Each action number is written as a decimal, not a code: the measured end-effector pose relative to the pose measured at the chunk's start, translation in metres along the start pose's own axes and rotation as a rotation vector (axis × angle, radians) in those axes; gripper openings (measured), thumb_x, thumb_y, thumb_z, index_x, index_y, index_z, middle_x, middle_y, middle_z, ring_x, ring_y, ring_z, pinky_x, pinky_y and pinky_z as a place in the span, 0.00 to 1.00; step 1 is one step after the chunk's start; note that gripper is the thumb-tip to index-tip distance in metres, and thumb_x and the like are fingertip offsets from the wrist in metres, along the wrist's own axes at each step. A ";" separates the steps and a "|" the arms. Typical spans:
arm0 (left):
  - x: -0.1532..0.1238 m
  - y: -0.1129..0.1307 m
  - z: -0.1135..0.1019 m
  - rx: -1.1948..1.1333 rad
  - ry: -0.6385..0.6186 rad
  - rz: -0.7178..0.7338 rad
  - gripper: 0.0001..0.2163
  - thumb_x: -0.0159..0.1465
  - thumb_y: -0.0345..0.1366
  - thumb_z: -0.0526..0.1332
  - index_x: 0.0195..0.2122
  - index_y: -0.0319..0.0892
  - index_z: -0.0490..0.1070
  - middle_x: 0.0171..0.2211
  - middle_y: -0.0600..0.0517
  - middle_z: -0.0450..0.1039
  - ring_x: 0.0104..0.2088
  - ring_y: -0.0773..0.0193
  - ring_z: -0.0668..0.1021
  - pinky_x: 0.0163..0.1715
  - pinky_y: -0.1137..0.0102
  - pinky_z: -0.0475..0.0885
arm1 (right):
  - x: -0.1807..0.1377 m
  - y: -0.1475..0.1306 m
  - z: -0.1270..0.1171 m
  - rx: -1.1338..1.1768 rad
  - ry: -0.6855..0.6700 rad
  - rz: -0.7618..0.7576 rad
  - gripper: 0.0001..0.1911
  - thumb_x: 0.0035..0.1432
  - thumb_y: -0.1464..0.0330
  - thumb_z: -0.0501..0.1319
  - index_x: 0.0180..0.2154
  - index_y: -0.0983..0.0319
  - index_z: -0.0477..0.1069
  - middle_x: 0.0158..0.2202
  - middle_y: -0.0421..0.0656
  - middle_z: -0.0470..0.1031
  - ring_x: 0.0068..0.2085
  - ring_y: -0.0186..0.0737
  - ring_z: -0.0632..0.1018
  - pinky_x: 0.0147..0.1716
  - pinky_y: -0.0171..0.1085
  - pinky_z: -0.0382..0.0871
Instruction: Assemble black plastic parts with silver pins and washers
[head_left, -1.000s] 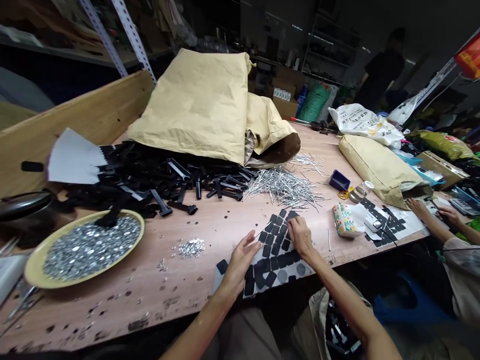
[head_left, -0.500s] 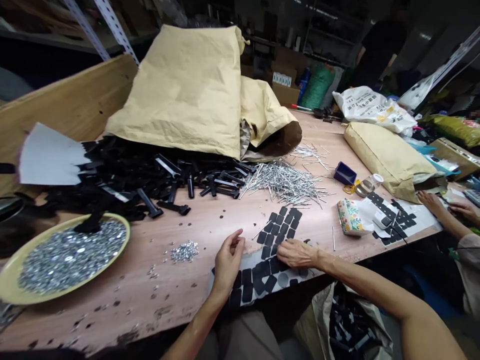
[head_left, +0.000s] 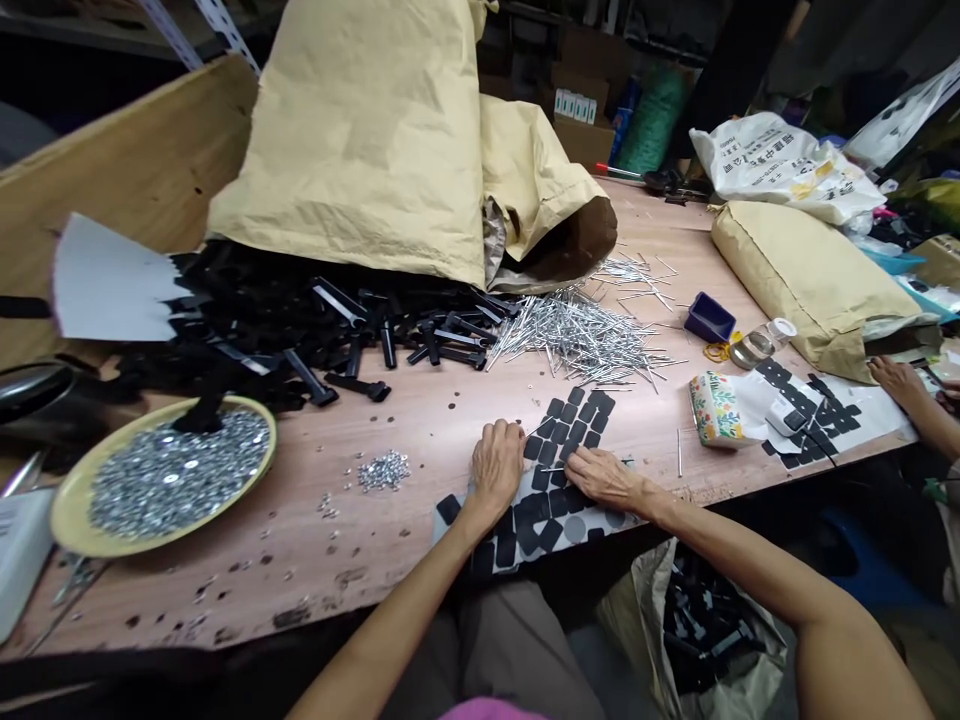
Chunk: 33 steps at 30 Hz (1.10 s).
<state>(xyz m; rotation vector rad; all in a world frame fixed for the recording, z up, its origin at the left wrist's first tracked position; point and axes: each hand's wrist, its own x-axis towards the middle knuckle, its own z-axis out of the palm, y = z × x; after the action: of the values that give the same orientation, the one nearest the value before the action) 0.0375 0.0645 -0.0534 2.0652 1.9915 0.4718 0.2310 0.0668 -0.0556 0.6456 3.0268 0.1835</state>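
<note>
A white backing sheet [head_left: 577,528] covered with black adhesive pads [head_left: 570,415] lies at the table's near edge. My left hand [head_left: 496,463] rests on the sheet's left part with fingers curled down, pressing it. My right hand [head_left: 604,474] lies flat over the pads in the sheet's middle, fingers pointing left toward the left hand. A thin metal pin seems to lie between the two hands; whether either hand grips it is unclear.
A pile of metal pins [head_left: 581,335], a heap of black plastic parts [head_left: 300,320], a yellow dish of silver washers [head_left: 157,485] and tan paper sacks [head_left: 390,140] crowd the wooden table [head_left: 420,420]. Another person's hands [head_left: 900,385] work on a pad sheet at the right.
The view tilted down. My left hand moved right onto the sheet and curled its fingers. My right hand slid slightly toward it over the pads.
</note>
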 end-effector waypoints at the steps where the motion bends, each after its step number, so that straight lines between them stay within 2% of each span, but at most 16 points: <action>1: 0.000 0.000 -0.001 -0.013 0.002 -0.007 0.10 0.65 0.33 0.49 0.33 0.41 0.70 0.35 0.43 0.71 0.39 0.54 0.72 0.35 0.65 0.66 | 0.002 0.001 0.000 0.019 -0.003 0.011 0.13 0.65 0.76 0.47 0.35 0.66 0.70 0.30 0.46 0.68 0.34 0.39 0.67 0.29 0.36 0.61; 5: -0.002 -0.001 -0.009 -0.207 0.022 -0.127 0.08 0.63 0.32 0.50 0.32 0.42 0.68 0.31 0.46 0.72 0.36 0.56 0.74 0.33 0.66 0.66 | 0.006 0.006 -0.009 0.127 -0.028 0.086 0.13 0.65 0.76 0.47 0.34 0.65 0.69 0.31 0.45 0.68 0.33 0.38 0.68 0.29 0.35 0.62; 7: -0.007 -0.004 -0.017 -0.436 0.007 -0.243 0.06 0.62 0.32 0.52 0.33 0.43 0.68 0.25 0.51 0.71 0.31 0.58 0.75 0.31 0.68 0.66 | -0.007 0.005 -0.022 0.209 -0.011 0.220 0.13 0.65 0.74 0.47 0.33 0.64 0.69 0.31 0.45 0.69 0.33 0.37 0.69 0.29 0.34 0.63; 9: -0.013 -0.009 -0.028 -0.755 -0.019 -0.348 0.05 0.60 0.35 0.54 0.35 0.44 0.68 0.20 0.56 0.69 0.25 0.62 0.74 0.28 0.70 0.66 | -0.036 0.000 -0.041 0.314 0.014 0.422 0.13 0.65 0.71 0.48 0.34 0.63 0.69 0.32 0.45 0.70 0.31 0.36 0.71 0.29 0.33 0.64; 11: -0.020 -0.016 -0.040 -1.097 -0.057 -0.410 0.08 0.57 0.39 0.58 0.36 0.43 0.68 0.19 0.58 0.69 0.21 0.66 0.73 0.26 0.71 0.66 | -0.078 -0.011 -0.060 0.440 -0.021 0.609 0.12 0.64 0.68 0.49 0.33 0.62 0.70 0.32 0.44 0.72 0.30 0.36 0.73 0.30 0.33 0.66; 13: -0.025 -0.022 -0.051 -1.380 -0.130 -0.465 0.12 0.53 0.42 0.63 0.35 0.41 0.70 0.22 0.56 0.73 0.20 0.68 0.73 0.26 0.72 0.68 | -0.123 -0.024 -0.076 0.571 -0.126 0.738 0.11 0.62 0.66 0.52 0.32 0.59 0.72 0.30 0.44 0.75 0.31 0.39 0.76 0.30 0.34 0.68; 15: -0.027 -0.025 -0.058 -1.571 -0.217 -0.519 0.16 0.49 0.44 0.67 0.35 0.39 0.71 0.26 0.51 0.77 0.23 0.68 0.76 0.29 0.70 0.71 | -0.157 -0.033 -0.085 0.603 -0.163 0.881 0.10 0.57 0.63 0.57 0.38 0.58 0.73 0.35 0.46 0.78 0.36 0.45 0.78 0.34 0.38 0.71; 17: -0.027 -0.025 -0.060 -1.673 -0.261 -0.550 0.18 0.47 0.43 0.69 0.35 0.39 0.72 0.30 0.48 0.78 0.27 0.65 0.78 0.33 0.69 0.72 | -0.166 -0.035 -0.088 0.570 -0.101 0.983 0.13 0.56 0.60 0.58 0.40 0.57 0.74 0.39 0.47 0.78 0.40 0.49 0.79 0.38 0.41 0.72; 18: -0.026 -0.025 -0.060 -1.694 -0.259 -0.553 0.18 0.46 0.43 0.69 0.36 0.39 0.72 0.31 0.47 0.79 0.28 0.64 0.79 0.34 0.69 0.73 | -0.161 -0.033 -0.088 0.550 -0.044 1.004 0.13 0.57 0.59 0.57 0.40 0.57 0.74 0.39 0.48 0.78 0.40 0.49 0.78 0.39 0.42 0.72; 21: -0.021 -0.024 -0.049 -1.642 -0.188 -0.523 0.18 0.46 0.42 0.69 0.36 0.39 0.71 0.30 0.48 0.79 0.27 0.64 0.79 0.31 0.70 0.73 | -0.108 -0.013 -0.083 0.521 0.158 0.916 0.15 0.62 0.59 0.51 0.37 0.58 0.73 0.36 0.47 0.78 0.37 0.45 0.79 0.37 0.40 0.72; 24: -0.015 -0.026 -0.032 -1.428 -0.072 -0.464 0.13 0.50 0.41 0.64 0.34 0.41 0.72 0.26 0.51 0.77 0.22 0.65 0.77 0.24 0.71 0.72 | -0.020 0.019 -0.069 0.478 0.327 0.688 0.15 0.64 0.63 0.49 0.37 0.59 0.72 0.33 0.46 0.76 0.34 0.41 0.78 0.34 0.37 0.71; 26: -0.012 -0.027 -0.021 -1.227 -0.038 -0.376 0.08 0.53 0.38 0.60 0.32 0.42 0.73 0.22 0.53 0.75 0.20 0.64 0.76 0.23 0.70 0.70 | 0.045 0.041 -0.056 0.420 0.372 0.553 0.14 0.65 0.65 0.50 0.35 0.60 0.72 0.31 0.45 0.75 0.32 0.39 0.76 0.32 0.36 0.70; 28: -0.009 -0.027 -0.013 -1.017 -0.041 -0.226 0.07 0.56 0.34 0.57 0.31 0.45 0.74 0.23 0.52 0.76 0.24 0.62 0.77 0.28 0.69 0.70 | 0.108 0.060 -0.045 0.336 0.366 0.517 0.12 0.64 0.67 0.51 0.37 0.61 0.72 0.34 0.45 0.75 0.35 0.39 0.76 0.34 0.35 0.69; 30: -0.007 -0.027 -0.010 -0.846 -0.081 -0.081 0.09 0.58 0.31 0.56 0.31 0.46 0.76 0.29 0.50 0.78 0.31 0.59 0.79 0.35 0.68 0.70 | 0.163 0.073 -0.038 0.247 0.286 0.505 0.10 0.63 0.67 0.54 0.39 0.61 0.72 0.38 0.47 0.75 0.39 0.41 0.74 0.37 0.37 0.67; 33: -0.003 -0.030 -0.014 -0.657 -0.186 0.044 0.10 0.60 0.32 0.55 0.34 0.47 0.78 0.33 0.48 0.77 0.35 0.57 0.79 0.36 0.68 0.70 | 0.218 0.081 -0.034 0.117 0.132 0.510 0.14 0.58 0.62 0.60 0.44 0.63 0.71 0.41 0.50 0.73 0.44 0.47 0.71 0.39 0.42 0.66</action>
<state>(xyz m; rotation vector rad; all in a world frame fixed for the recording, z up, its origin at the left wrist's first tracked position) 0.0047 0.0617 -0.0526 1.6637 1.4272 0.7837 0.0626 0.2254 -0.0153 1.4610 2.9398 0.0643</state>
